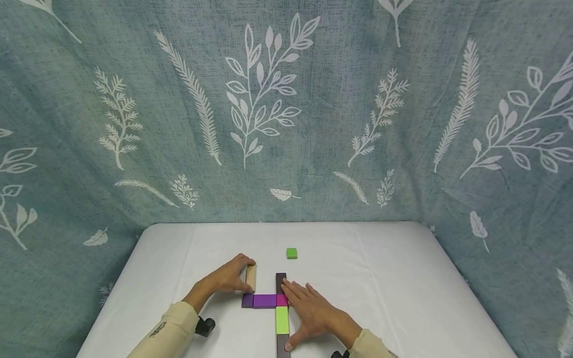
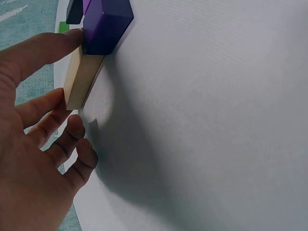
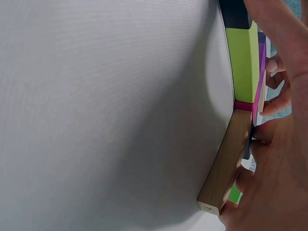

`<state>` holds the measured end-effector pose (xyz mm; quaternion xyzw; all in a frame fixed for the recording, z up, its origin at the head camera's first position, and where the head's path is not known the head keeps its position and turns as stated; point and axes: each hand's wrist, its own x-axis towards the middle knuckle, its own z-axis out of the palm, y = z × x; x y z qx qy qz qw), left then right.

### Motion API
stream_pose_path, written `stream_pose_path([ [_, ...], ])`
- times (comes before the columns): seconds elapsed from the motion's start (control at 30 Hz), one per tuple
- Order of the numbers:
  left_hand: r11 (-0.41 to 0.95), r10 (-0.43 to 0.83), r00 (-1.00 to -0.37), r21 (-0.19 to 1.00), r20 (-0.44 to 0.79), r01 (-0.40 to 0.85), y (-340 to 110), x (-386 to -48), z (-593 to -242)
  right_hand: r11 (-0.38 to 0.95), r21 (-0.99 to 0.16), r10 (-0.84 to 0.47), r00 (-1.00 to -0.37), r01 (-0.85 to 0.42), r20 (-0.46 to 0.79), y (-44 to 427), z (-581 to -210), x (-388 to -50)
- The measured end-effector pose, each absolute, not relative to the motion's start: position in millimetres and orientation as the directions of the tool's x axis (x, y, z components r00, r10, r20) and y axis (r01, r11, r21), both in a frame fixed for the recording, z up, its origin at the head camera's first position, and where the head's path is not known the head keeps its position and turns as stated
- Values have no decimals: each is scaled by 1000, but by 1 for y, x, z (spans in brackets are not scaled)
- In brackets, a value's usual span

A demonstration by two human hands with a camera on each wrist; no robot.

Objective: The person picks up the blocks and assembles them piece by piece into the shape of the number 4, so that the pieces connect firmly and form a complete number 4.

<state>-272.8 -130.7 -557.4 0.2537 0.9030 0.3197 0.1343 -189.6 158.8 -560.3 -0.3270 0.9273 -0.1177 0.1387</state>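
Flat coloured blocks form a cross-like figure around a pink block (image 1: 281,300). A purple block (image 1: 265,301) and a dark violet block (image 1: 247,301) run left from it; a black block (image 1: 280,279) lies beyond. Toward me are a lime block (image 1: 282,319) and a dark grey block (image 1: 281,345). My left hand (image 1: 227,276) pinches a pale wooden block (image 1: 251,277) by its ends, against the dark violet block's far side. My right hand (image 1: 315,311) spreads over the figure, its thumb at the dark grey block. Below it, a brown block (image 3: 225,161) extends from the pink one, hidden in the head view.
A small green block (image 1: 292,253) sits apart, farther back on the white-covered table (image 1: 380,268). A leaf-patterned teal cloth (image 1: 313,99) hangs behind and along both sides of the table.
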Motion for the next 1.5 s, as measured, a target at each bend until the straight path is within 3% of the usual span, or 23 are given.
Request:
stream_pose_path([
  [1.5, 641, 558, -827, 669, -69, 377, -137, -268, -565, 761, -312, -637, -747, -569, -189, 157, -559, -189],
])
